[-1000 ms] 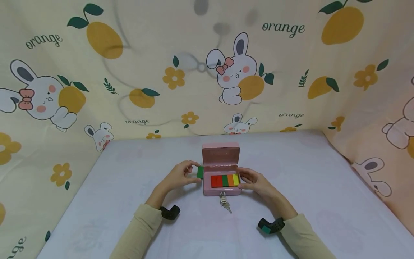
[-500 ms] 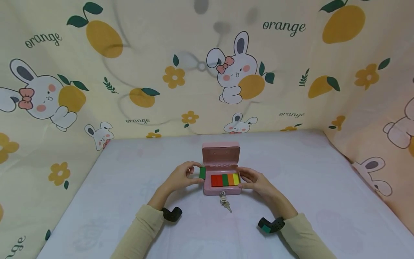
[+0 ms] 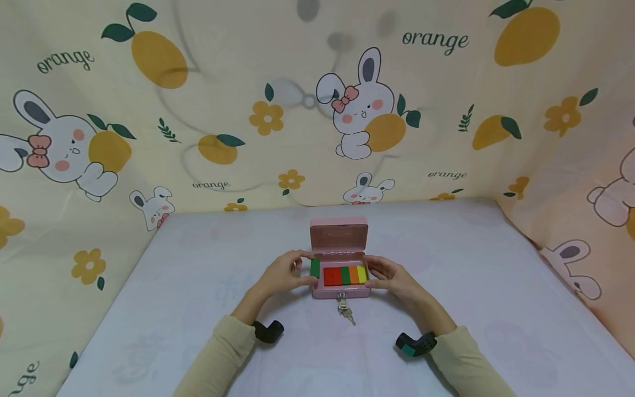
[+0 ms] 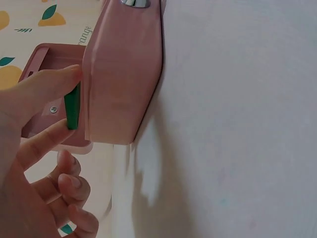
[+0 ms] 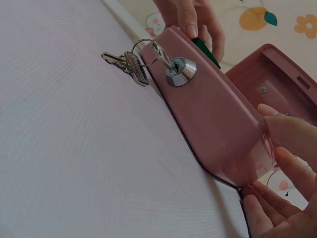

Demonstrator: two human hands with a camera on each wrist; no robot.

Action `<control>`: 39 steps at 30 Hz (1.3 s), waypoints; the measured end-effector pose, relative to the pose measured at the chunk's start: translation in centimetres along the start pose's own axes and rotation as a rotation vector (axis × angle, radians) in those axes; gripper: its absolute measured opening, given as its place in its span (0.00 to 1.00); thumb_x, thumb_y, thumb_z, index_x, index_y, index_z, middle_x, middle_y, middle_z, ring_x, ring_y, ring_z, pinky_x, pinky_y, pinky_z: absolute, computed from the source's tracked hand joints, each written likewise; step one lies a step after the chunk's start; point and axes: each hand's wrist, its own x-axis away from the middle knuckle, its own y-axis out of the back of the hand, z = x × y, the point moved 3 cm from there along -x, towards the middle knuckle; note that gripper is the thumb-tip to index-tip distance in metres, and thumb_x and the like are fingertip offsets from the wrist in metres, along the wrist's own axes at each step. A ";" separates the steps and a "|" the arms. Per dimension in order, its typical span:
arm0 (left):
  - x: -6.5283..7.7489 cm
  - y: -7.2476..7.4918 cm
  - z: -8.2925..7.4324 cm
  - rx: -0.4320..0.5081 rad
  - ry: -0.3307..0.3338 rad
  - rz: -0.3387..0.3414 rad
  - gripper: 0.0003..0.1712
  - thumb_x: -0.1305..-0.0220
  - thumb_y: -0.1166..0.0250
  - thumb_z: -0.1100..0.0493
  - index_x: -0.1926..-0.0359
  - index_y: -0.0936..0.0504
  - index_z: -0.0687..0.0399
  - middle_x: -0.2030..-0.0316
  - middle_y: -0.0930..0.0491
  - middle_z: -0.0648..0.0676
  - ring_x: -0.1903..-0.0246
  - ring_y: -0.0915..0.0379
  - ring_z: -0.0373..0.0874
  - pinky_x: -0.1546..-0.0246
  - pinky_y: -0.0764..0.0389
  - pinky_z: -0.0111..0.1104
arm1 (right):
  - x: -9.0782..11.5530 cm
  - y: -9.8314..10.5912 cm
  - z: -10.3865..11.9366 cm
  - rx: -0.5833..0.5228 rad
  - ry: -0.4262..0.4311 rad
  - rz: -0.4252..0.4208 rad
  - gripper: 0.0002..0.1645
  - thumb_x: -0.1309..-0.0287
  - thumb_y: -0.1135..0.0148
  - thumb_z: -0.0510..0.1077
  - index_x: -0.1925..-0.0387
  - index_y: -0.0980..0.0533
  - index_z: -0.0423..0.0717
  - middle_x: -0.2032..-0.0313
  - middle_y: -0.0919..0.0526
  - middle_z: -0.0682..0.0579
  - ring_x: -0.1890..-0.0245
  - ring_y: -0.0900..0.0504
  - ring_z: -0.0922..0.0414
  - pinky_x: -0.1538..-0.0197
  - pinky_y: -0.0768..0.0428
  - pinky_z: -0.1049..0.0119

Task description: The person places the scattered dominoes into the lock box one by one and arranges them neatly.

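Note:
A pink cash box (image 3: 328, 294) stands with its lid (image 3: 339, 238) raised at the back. Inside lies a row of flat blocks: red (image 3: 332, 276), green, orange and yellow (image 3: 362, 274). Between thumb and index finger, my left hand (image 3: 279, 275) pinches another green block (image 4: 73, 108) by its ends, upright over the box's left rim; the other fingers curl loosely below. My right hand (image 3: 397, 282) holds the box's right end, thumb near the top rim and fingers (image 5: 292, 171) along the side. Keys on a ring (image 5: 132, 68) hang from the front lock (image 5: 181, 72).
A white cloth (image 3: 317, 358) covers the table. Behind and at both sides hangs a curtain (image 3: 297, 71) printed with rabbits and oranges. Each wrist wears a black camera mount, such as the right one (image 3: 416, 345).
My left hand has moved slightly right and nearer, carrying the green block from outside the box's left edge to over its rim. The right hand and the box stay in place.

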 end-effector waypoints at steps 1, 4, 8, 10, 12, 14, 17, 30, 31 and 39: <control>0.0 -0.1 0.0 -0.001 -0.003 0.001 0.30 0.49 0.26 0.48 0.45 0.22 0.47 0.66 0.26 0.59 0.64 0.32 0.47 0.71 0.39 0.28 | 0.0 0.0 0.0 0.002 -0.003 -0.002 0.43 0.43 0.35 0.40 0.30 0.42 0.38 0.29 0.42 0.35 0.27 0.44 0.38 0.33 0.34 0.65; -0.2 -0.3 0.1 -0.008 -0.031 0.002 0.29 0.49 0.26 0.48 0.45 0.22 0.47 0.66 0.26 0.58 0.64 0.32 0.48 0.72 0.40 0.27 | 0.0 -0.1 0.2 0.012 0.000 -0.002 0.43 0.43 0.35 0.41 0.30 0.42 0.38 0.29 0.42 0.34 0.27 0.44 0.37 0.33 0.34 0.63; -0.3 -0.6 0.3 -0.026 -0.046 0.005 0.28 0.49 0.27 0.48 0.46 0.22 0.46 0.66 0.25 0.56 0.64 0.31 0.47 0.73 0.39 0.26 | 0.0 -0.1 0.2 0.014 0.000 -0.003 0.43 0.43 0.35 0.41 0.30 0.42 0.38 0.29 0.42 0.34 0.27 0.44 0.38 0.33 0.34 0.64; -0.4 -0.6 0.3 -0.034 -0.040 0.005 0.28 0.49 0.27 0.48 0.46 0.22 0.45 0.66 0.25 0.55 0.65 0.32 0.46 0.73 0.39 0.26 | 0.0 -0.1 0.2 0.021 0.007 -0.002 0.43 0.42 0.35 0.41 0.30 0.43 0.37 0.29 0.42 0.34 0.27 0.44 0.37 0.32 0.35 0.63; -0.5 -0.6 0.3 -0.041 -0.033 0.005 0.28 0.49 0.27 0.47 0.46 0.22 0.44 0.66 0.25 0.56 0.65 0.32 0.45 0.73 0.39 0.26 | 0.0 -0.1 0.3 0.024 0.004 -0.005 0.42 0.42 0.35 0.41 0.30 0.42 0.37 0.28 0.42 0.35 0.27 0.44 0.38 0.31 0.35 0.61; -0.5 -0.6 0.2 -0.048 -0.027 0.009 0.28 0.49 0.27 0.47 0.46 0.22 0.43 0.66 0.24 0.56 0.65 0.32 0.44 0.73 0.38 0.27 | 0.0 -0.1 0.2 0.020 -0.004 -0.011 0.43 0.43 0.34 0.41 0.30 0.42 0.38 0.28 0.42 0.36 0.26 0.44 0.38 0.31 0.36 0.60; -0.5 -0.7 0.0 -0.060 -0.014 0.019 0.28 0.49 0.27 0.46 0.46 0.22 0.43 0.64 0.24 0.55 0.63 0.32 0.44 0.72 0.37 0.27 | -0.1 0.0 0.2 0.021 0.002 -0.007 0.43 0.43 0.34 0.41 0.30 0.42 0.37 0.28 0.42 0.36 0.26 0.44 0.38 0.31 0.36 0.59; -0.9 -1.1 -0.6 -0.163 0.034 0.027 0.27 0.50 0.27 0.46 0.48 0.22 0.42 0.67 0.25 0.51 0.67 0.34 0.40 0.74 0.37 0.28 | 0.0 0.0 0.1 0.026 0.023 -0.001 0.43 0.43 0.34 0.41 0.31 0.42 0.35 0.28 0.42 0.35 0.27 0.45 0.37 0.32 0.37 0.58; -1.0 -1.2 -0.6 -0.167 0.035 0.027 0.27 0.50 0.27 0.46 0.48 0.22 0.43 0.67 0.25 0.52 0.67 0.34 0.40 0.74 0.37 0.28 | 0.0 0.0 0.1 0.023 0.028 0.002 0.43 0.43 0.34 0.41 0.31 0.42 0.35 0.28 0.42 0.34 0.27 0.45 0.36 0.32 0.36 0.59; -1.1 -1.4 -0.7 -0.219 0.024 0.025 0.27 0.49 0.29 0.47 0.47 0.22 0.45 0.70 0.28 0.50 0.69 0.35 0.40 0.74 0.38 0.28 | 0.1 0.1 0.1 0.022 0.045 0.011 0.43 0.43 0.34 0.40 0.31 0.43 0.33 0.29 0.43 0.32 0.27 0.45 0.35 0.32 0.35 0.62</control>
